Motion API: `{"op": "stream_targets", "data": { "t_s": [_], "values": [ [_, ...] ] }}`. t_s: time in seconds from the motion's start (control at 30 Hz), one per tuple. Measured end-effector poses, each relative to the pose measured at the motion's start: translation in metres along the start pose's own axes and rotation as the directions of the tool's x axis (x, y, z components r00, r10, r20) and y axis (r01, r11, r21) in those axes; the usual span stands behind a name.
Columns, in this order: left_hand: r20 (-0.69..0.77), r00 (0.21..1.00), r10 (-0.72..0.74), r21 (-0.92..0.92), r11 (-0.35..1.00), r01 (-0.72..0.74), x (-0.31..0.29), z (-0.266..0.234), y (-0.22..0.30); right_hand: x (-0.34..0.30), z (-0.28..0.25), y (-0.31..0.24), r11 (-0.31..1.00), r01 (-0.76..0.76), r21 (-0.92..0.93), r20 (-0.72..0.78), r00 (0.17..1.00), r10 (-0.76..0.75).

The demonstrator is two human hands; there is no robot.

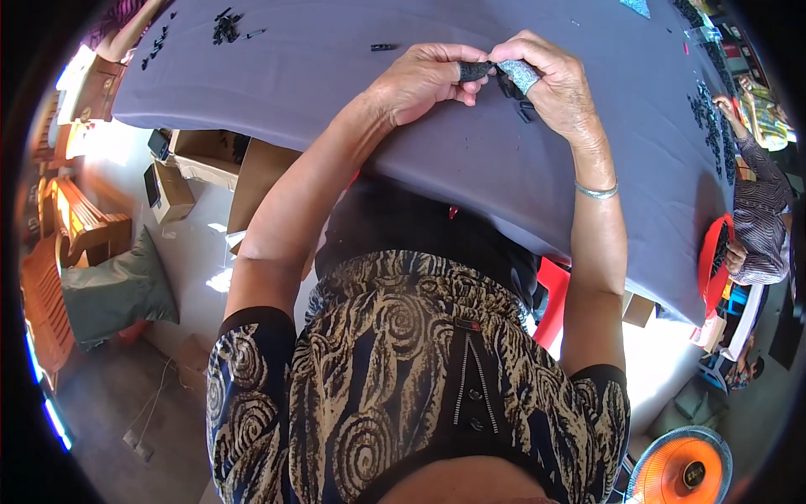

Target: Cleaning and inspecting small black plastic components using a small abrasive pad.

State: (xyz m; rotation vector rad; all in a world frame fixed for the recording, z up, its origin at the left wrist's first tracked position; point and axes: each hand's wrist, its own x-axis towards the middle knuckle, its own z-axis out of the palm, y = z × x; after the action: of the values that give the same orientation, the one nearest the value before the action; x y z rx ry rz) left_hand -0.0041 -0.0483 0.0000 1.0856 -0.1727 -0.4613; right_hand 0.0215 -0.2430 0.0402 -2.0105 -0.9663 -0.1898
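My left hand (424,84) and my right hand (554,88) meet above the grey-purple tablecloth (336,92). A black finger cover (475,71) wraps a digit of the left, and a speckled grey cover (519,76) wraps the right thumb. Both hands are closed, fingertips pinched together on a small black piece (495,69), mostly hidden between them. Just under the right hand lie more small black pieces (525,112). A single black piece (384,48) rests left of my hands.
Black pieces form a pile (225,28) at far left and a long spread (712,126) at right. Other people sit at both sides; one hand is beside a red basket (715,260). An orange fan (684,470) stands lower right, a cardboard box (260,181) below the table's left edge.
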Motion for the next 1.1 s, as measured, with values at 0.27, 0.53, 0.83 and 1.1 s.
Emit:
{"op": "stream_targets", "data": {
  "t_s": [0.27, 0.53, 0.83, 1.1],
  "values": [
    [0.021, 1.000, 0.018, -0.062, 0.998, -0.016, 0.001, 0.002, -0.002, 0.001, -0.002, -0.002, 0.999, 0.018, -0.051, 0.016, 1.000, -0.017],
    [-0.118, 0.936, 0.332, 0.202, 0.931, -0.305, -0.002, 0.014, -0.004, -0.003, -0.005, 0.007, 0.771, -0.383, 0.509, 0.086, 0.914, 0.397],
    [-0.018, 0.834, 0.551, 0.291, 0.801, -0.523, -0.003, 0.020, -0.009, -0.013, 0.019, 0.006, 0.215, -0.507, 0.834, 0.429, 0.843, 0.323],
    [0.047, 0.771, 0.635, 0.406, 0.693, -0.596, -0.004, 0.028, -0.007, -0.016, 0.032, 0.009, 0.026, -0.425, 0.905, 0.413, 0.891, 0.187]
  ]
}}
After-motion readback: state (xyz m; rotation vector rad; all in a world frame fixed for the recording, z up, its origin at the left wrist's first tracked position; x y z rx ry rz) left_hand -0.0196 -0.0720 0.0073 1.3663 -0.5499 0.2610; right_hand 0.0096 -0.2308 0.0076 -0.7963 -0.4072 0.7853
